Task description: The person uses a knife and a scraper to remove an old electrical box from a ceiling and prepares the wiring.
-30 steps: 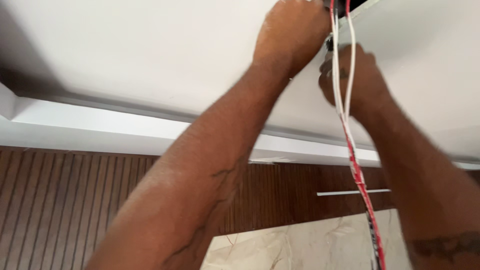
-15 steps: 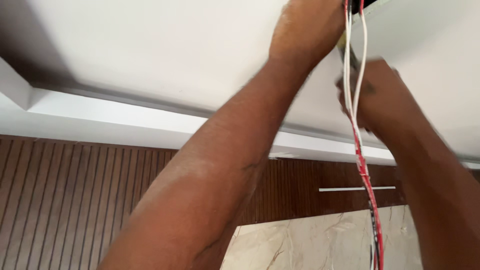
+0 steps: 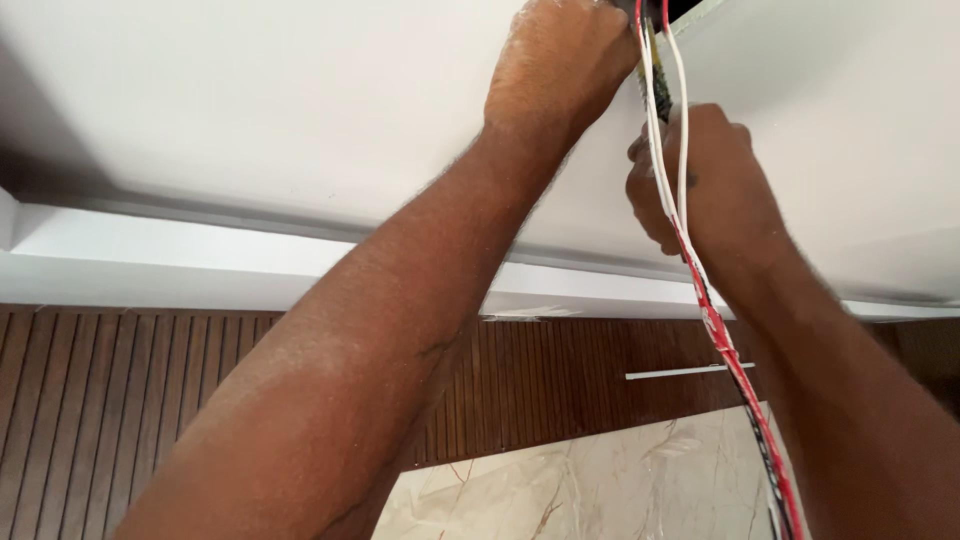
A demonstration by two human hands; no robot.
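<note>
Item: wire bundle, white and red, hanging from a ceiling opening. Judged light, limp, slick-sheathed. Left hand closed at the opening; right hand curled around the strands, best gripped there.

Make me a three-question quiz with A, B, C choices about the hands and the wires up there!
1. Where do the wires go at the top?
A. Into a ceiling opening
B. Into the wood wall
C. Into a floor box

2. What colours are the wires?
A. Blue and green
B. White and red
C. All black

3. What is the left hand doing?
A. Hanging down
B. Resting on marble
C. Raised at the opening

Answers: 1 A, they run into a dark gap in the white ceiling. 2 B, white strands and a red one show. 3 C, it is up beside the gap, near the right hand.
</note>
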